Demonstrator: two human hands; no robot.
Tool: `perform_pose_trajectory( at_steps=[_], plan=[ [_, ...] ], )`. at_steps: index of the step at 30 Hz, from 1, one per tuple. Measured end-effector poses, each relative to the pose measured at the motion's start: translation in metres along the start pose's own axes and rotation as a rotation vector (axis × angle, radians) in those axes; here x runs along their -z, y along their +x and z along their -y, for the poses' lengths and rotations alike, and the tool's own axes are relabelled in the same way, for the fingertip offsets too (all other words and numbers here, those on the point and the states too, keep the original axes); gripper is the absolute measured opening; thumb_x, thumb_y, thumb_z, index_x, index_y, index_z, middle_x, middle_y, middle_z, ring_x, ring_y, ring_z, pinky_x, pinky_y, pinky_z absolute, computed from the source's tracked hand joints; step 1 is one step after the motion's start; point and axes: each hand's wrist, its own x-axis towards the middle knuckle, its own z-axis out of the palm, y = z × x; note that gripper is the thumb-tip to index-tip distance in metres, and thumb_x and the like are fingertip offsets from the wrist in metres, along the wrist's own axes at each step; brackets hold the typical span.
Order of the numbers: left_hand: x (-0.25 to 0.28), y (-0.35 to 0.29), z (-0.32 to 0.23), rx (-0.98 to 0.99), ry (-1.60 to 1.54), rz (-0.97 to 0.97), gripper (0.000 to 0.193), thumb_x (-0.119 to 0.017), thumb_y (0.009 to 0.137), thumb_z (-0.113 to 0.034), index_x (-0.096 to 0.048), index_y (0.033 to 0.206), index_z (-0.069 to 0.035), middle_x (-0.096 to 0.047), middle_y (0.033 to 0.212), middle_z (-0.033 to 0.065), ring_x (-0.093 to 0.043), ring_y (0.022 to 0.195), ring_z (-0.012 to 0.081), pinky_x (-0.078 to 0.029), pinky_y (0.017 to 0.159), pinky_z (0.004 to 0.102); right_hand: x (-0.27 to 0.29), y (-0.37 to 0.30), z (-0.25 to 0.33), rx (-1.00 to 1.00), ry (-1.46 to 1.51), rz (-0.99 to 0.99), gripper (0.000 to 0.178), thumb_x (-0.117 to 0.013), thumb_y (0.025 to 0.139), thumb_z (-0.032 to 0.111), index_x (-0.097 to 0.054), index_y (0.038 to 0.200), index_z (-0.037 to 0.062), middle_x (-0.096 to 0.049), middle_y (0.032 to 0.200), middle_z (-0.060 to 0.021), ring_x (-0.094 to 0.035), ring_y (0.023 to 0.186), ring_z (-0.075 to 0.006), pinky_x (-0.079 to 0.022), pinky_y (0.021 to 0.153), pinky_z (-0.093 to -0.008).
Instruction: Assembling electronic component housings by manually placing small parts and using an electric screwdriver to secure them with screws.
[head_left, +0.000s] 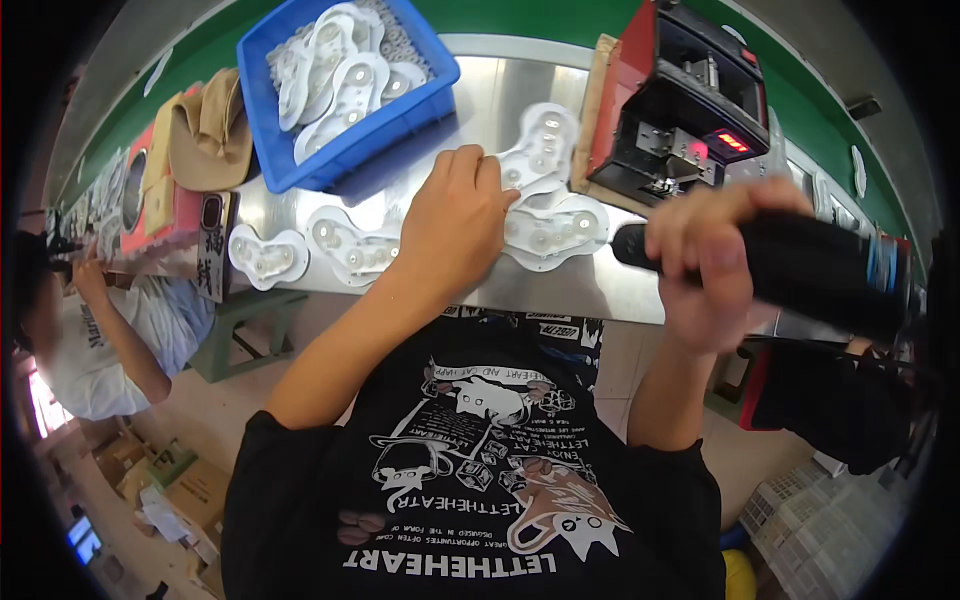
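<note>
My right hand (705,260) is wrapped round a black electric screwdriver (815,260), held tilted almost level above the bench. Its tip points left, close to a white plastic part (557,232) with rounded lobes. Next to that part my left hand (462,205) has its fingers bent and pressed together on the edge of another white lobed part (545,150). The palm and thumb are mostly hidden from view. Further left on the bench lie two more such parts, one (350,245) partly covered by my left forearm and a separate one (265,257).
A blue bin (375,140) holds more white parts and small grey pieces. Right of it stands a red and black screw feeder (690,110) with a lit display. A tan cap (212,140) and a phone (213,215) lie leftward. Another person (110,330) works at far left.
</note>
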Motion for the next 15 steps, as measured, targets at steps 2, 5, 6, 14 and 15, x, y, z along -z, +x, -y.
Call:
perform_pose_trajectory(
  at_steps=[2,5,6,14,15],
  plan=[
    [-0.013,-0.006,0.013,-0.103,-0.212,-0.216,0.036,-0.074,0.090,-0.015,-0.064,0.115,0.009,-0.063,0.119,0.0225,-0.059,0.111,0.0386,-0.050,0.095,0.0427,-0.008,0.017,-0.024,0.037,-0.068,0.117,0.044,-0.064,0.092,0.009,-0.046,0.131,-0.0014,-0.050,0.074,-0.0065,-0.049,0.056,-0.0146,-0.048,0.055,-0.0364],
    [-0.022,-0.005,0.023,-0.033,-0.386,-0.266,0.036,-0.078,0.086,-0.012,-0.067,0.114,0.007,-0.065,0.118,0.0196,-0.060,0.110,0.0385,-0.051,0.095,0.0442,-0.041,0.035,-0.044,-0.036,0.011,0.044,0.035,-0.061,0.091,-0.002,-0.051,0.124,-0.0083,-0.054,0.072,-0.0082,-0.051,0.053,-0.0156,-0.049,0.055,-0.0375],
    [-0.023,-0.005,0.026,0.008,-0.478,-0.280,0.035,-0.079,0.085,-0.011,-0.068,0.113,0.007,-0.065,0.117,0.0192,-0.060,0.110,0.0384,-0.051,0.095,0.0444,-0.046,0.039,-0.053,-0.046,0.004,0.057,0.035,-0.061,0.091,-0.002,-0.051,0.124,-0.0083,-0.054,0.072,-0.0082,-0.051,0.053,-0.0156,-0.049,0.055,-0.0375],
    [-0.029,-0.001,0.021,0.042,-0.435,-0.363,0.034,-0.082,0.082,-0.011,-0.070,0.110,0.005,-0.067,0.117,0.0174,-0.062,0.104,0.0366,-0.053,0.087,0.0431,-0.064,0.050,-0.085,-0.074,0.191,0.011,0.029,-0.064,0.091,-0.005,-0.055,0.118,-0.0074,-0.060,0.075,-0.0104,-0.053,0.052,-0.0151,-0.049,0.053,-0.0377],
    [-0.029,-0.001,0.020,0.045,-0.431,-0.363,0.034,-0.082,0.082,-0.011,-0.070,0.110,0.005,-0.067,0.117,0.0173,-0.061,0.105,0.0368,-0.052,0.089,0.0433,-0.064,0.050,-0.085,-0.070,0.177,0.011,0.029,-0.064,0.091,-0.005,-0.055,0.118,-0.0072,-0.060,0.075,-0.0105,-0.053,0.052,-0.0152,-0.049,0.053,-0.0379]
  ],
)
